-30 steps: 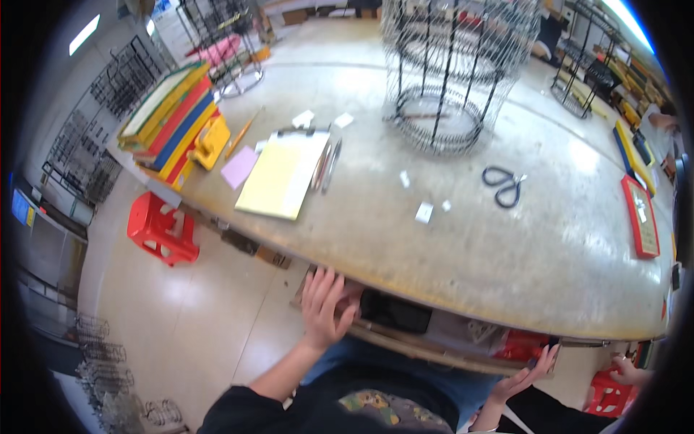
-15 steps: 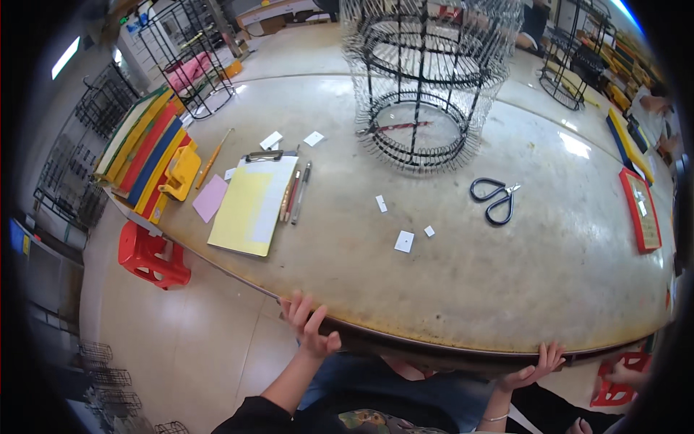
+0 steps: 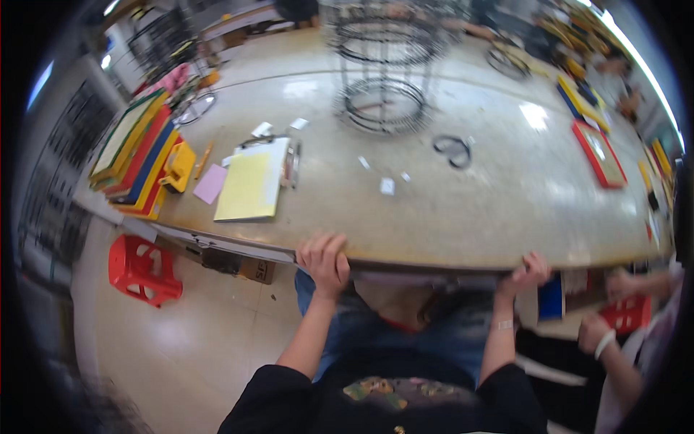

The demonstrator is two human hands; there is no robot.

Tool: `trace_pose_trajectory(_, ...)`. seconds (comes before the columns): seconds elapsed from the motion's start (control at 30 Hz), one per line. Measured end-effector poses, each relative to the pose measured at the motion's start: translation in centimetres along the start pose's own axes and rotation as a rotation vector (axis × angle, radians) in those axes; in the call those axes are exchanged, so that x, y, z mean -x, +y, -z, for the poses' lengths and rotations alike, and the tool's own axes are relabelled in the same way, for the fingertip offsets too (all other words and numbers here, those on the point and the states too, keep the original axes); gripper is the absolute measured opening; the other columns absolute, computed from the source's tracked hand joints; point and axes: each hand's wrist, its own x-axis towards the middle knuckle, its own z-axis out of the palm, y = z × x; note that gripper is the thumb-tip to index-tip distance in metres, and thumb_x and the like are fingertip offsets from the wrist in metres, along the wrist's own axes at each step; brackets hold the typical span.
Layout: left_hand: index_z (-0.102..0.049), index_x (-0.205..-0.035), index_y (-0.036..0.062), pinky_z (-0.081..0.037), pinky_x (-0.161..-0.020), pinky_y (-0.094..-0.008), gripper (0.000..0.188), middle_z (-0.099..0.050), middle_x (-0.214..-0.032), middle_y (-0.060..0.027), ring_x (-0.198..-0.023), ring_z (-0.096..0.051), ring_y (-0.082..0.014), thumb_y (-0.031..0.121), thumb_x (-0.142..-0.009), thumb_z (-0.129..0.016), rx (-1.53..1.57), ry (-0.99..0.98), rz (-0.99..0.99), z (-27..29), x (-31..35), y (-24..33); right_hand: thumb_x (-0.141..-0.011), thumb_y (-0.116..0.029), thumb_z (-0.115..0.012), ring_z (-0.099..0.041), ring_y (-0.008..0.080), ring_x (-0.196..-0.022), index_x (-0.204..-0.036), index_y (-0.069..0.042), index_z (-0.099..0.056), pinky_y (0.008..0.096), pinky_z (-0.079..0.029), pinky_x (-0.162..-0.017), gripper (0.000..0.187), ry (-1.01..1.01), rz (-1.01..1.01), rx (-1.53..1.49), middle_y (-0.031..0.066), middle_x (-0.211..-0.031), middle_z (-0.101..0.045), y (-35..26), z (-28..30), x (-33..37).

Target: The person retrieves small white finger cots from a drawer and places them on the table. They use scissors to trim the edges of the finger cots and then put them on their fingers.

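Observation:
My left hand (image 3: 324, 264) curls its fingers over the near edge of the grey-topped table (image 3: 325, 224). Farther right along that edge, my right hand (image 3: 526, 276) is closed on it too, partly blurred. What the fingertips press on cannot be made out exactly. Beyond the left hand lies a clipboard (image 3: 249, 184) with yellow paper, pens (image 3: 295, 166) at its right side and a pink slip (image 3: 210, 184) at its left. Black-handled scissors (image 3: 454, 150) lie farther in, near small white cards (image 3: 387, 186). A round black wire rack (image 3: 383, 108) stands behind them.
Stacked coloured trays (image 3: 137, 159) fill the table's left end; a red stool (image 3: 144, 271) is below. A red-framed tray (image 3: 600, 155) lies at the right. Another person's hands (image 3: 596, 333) are close on my right, near a blue object (image 3: 551, 298) under the tabletop.
Both hands have gone from loosely spread fingers to curled around the table edge. The view has shifted, showing more of my lap and the person on the right.

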Motion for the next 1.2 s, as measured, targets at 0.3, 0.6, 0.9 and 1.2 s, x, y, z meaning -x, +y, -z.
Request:
trace_pose_trajectory(0.3,-0.063,-0.109,0.0071,-0.029,-0.104,-0.0447,0.027,-0.059,-0.119,-0.0113,-0.116,-0.05,-0.0297,0.015,-0.089,-0.046,0.166,-0.155,-0.066,1.7,-0.7,1.3,-0.088,-0.012,-0.048,-0.053,0.0265,-0.099,-0.09,-0.006,-0.058,0.0395,-0.033,-0.095,0.011,-0.228,-0.172,-0.14,0.0105,-0.097,-0.062,-0.5,5.4,-4.2)
trace_pose_trajectory(0.6,-0.063,-0.102,0.0,-0.039,-0.093,-0.0394,0.025,-0.063,-0.107,-0.0142,-0.104,-0.056,-0.0293,0.01,-0.093,-0.042,0.023,-0.071,-0.005,0.1,0.7,1.0,-0.077,0.005,-0.056,-0.052,0.0283,-0.103,-0.096,-0.004,-0.057,0.0345,-0.044,-0.085,0.021,-0.071,-0.524,-0.044,0.0129,-0.103,-0.055,13.3,14.1,-3.1)
trace_pose_trajectory(0.9,-0.062,-0.096,-0.0016,-0.042,-0.089,-0.0408,0.02,-0.062,-0.101,-0.0138,-0.099,-0.055,-0.0285,0.008,-0.091,-0.044,-0.052,-0.091,0.128,-0.1,0.8,0.2,-0.075,-0.009,-0.059,-0.061,0.0383,-0.084,-0.088,0.004,-0.063,0.0439,-0.048,-0.076,0.019,-1.034,-0.521,0.289,0.026,-0.09,-0.063,26.8,11.2,-6.0)
trace_pose_trajectory(1.2,-0.063,-0.099,0.0054,-0.028,-0.105,-0.044,0.021,-0.06,-0.11,-0.0104,-0.111,-0.052,-0.0268,0.008,-0.089,-0.045,0.003,-0.088,0.079,0.7,-0.9,3.3,-0.074,-0.019,-0.07,-0.061,0.0408,-0.085,-0.099,0.001,-0.062,0.0427,-0.049,-0.076,0.033,-1.061,-0.414,0.04,0.0242,-0.091,-0.064,33.9,8.4,-0.1)
